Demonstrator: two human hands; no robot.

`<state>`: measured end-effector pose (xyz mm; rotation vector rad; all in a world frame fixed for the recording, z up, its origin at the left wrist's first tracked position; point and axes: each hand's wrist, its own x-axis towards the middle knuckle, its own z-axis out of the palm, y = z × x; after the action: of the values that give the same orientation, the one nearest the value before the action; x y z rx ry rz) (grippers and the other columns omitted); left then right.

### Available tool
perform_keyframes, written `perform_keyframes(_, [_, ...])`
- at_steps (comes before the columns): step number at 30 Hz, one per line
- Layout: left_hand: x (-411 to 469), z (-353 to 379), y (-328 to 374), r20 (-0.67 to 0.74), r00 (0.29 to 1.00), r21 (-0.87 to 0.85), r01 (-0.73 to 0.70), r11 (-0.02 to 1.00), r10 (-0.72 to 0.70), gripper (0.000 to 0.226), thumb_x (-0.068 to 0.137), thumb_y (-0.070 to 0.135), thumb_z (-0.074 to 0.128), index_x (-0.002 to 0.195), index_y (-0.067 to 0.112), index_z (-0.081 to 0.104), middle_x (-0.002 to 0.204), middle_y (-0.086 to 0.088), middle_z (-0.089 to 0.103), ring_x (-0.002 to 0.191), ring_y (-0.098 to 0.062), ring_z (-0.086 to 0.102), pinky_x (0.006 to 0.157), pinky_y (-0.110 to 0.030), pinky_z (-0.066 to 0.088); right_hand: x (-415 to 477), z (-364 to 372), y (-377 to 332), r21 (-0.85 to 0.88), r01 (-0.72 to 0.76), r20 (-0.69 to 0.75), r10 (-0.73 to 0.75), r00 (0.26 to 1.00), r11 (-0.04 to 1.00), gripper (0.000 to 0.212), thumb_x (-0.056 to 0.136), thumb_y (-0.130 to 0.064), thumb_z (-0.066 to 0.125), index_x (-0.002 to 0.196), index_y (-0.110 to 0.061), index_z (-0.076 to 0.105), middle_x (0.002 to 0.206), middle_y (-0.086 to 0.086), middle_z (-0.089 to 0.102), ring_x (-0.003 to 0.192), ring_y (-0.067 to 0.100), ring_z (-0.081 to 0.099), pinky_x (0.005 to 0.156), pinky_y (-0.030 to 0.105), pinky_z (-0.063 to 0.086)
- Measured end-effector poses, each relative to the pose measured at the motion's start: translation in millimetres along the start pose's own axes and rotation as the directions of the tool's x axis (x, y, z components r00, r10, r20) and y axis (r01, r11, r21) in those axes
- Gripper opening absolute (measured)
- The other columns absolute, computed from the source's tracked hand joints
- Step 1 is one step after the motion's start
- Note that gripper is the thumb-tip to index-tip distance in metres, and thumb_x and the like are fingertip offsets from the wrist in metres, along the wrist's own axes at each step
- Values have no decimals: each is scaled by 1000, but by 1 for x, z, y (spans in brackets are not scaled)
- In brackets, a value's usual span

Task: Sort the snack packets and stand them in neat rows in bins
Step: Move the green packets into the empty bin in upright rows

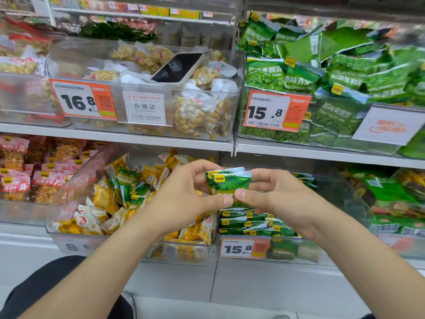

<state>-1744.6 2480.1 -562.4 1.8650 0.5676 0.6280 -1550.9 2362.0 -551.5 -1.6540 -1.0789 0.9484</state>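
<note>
Shop shelving [115, 132] is filling the whole view, its two white tiers carrying clear plastic bins. To the left of the left hand, and running under its wrist, the big bin [69, 192] is holding a jumble of yellow packets [103, 199] with stray green ones [128, 192] mixed in, so it is probably the pile waiting to be sorted. Just below both hands, a narrower bin [299, 249] is keeping a row of green packets [253, 224] standing on edge, which looks like the tidy result being built.

The left hand [181, 199] and right hand [282, 196] are meeting above that row. Each is pinching the same small stack of green packets [230, 183] between thumb and fingers, with the thumbs almost touching on its front. Gripping from both sides is likely squaring the edges so the stack can go down upright as one block.

Well above the hands, a phone [178, 66] is lying face up on bags of nuts [202, 74], seemingly parked there to free both hands. Under the right wrist, an orange price tag [245, 248] is showing 15.8.
</note>
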Motion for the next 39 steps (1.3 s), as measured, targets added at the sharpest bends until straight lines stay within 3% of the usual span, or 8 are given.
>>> perform_keyframes(4, [10, 36, 1, -18, 997, 5, -72, 997, 72, 42, 81, 12, 90, 116, 25, 70, 107, 8, 79, 94, -9, 74, 80, -24, 59, -10, -30, 11, -26, 20, -54, -21, 998, 999, 36, 79, -25, 90, 112, -15, 78, 104, 4, 81, 99, 23, 76, 86, 35, 57])
perform_keyframes(9, [32, 80, -1, -8, 992, 106, -126, 986, 127, 46, 79, 33, 89, 119, 34, 67, 109, 12, 77, 98, -9, 74, 89, -45, 62, -17, -57, 31, -3, 37, -232, -37, 972, 999, 36, 72, -22, 95, 103, -15, 78, 98, 6, 81, 93, 24, 77, 86, 34, 58])
perform_keyframes(14, [56, 109, 8, 65, 991, 282, -128, 951, 115, 27, 86, 37, 85, 110, 34, 72, 96, 16, 75, 85, 0, 69, 81, -31, 57, -25, -76, 42, -44, 2, -284, -14, 959, 999, 22, 87, -3, 83, 104, -18, 81, 98, 1, 82, 94, 19, 78, 91, 36, 59])
perform_keyframes(20, [96, 146, -1, 111, 994, 347, -57, 936, 19, 33, 85, 41, 83, 113, 30, 72, 105, 7, 73, 69, -11, 68, 63, -34, 55, -31, -113, 54, -472, -173, -410, -42, 911, 865, 26, 86, -11, 64, 99, -27, 81, 86, -5, 79, 87, 14, 75, 85, 33, 62])
perform_keyframes(25, [136, 182, -11, 120, 989, 232, 52, 971, -81, 70, 75, 52, 86, 135, 23, 65, 129, 7, 70, 115, -16, 67, 104, -41, 53, -47, -146, 66, -591, -407, -591, -31, 806, 697, 19, 86, -16, 55, 76, -13, 71, 61, 11, 69, 63, 29, 71, 66, 38, 64])
perform_keyframes(29, [157, 216, -10, 160, 987, 335, -27, 942, -29, 37, 84, 40, 86, 115, 26, 73, 103, 6, 75, 98, -17, 70, 81, -31, 51, -54, -157, 74, -658, -520, -631, -23, 775, 545, 16, 84, -33, 67, 89, -18, 68, 90, 10, 66, 85, 38, 64, 78, 44, 61])
perform_keyframes(33, [173, 248, -15, 201, 979, 556, -93, 826, -26, 64, 92, 37, 80, 148, 17, 56, 149, -4, 58, 138, -26, 53, 108, -33, 42, -52, -156, 76, -681, -524, -627, -37, 779, 512, 20, 90, -35, 66, 99, -18, 63, 98, 9, 60, 87, 36, 57, 74, 38, 52])
perform_keyframes(39, [193, 268, -14, 144, 985, 630, -20, 776, -91, 58, 92, 33, 81, 144, 20, 57, 150, -9, 50, 144, -32, 40, 109, -37, 41, -48, -159, 80, -682, -512, -628, -61, 775, 522, 22, 91, -41, 65, 99, -20, 63, 94, 6, 59, 86, 35, 55, 73, 38, 50])
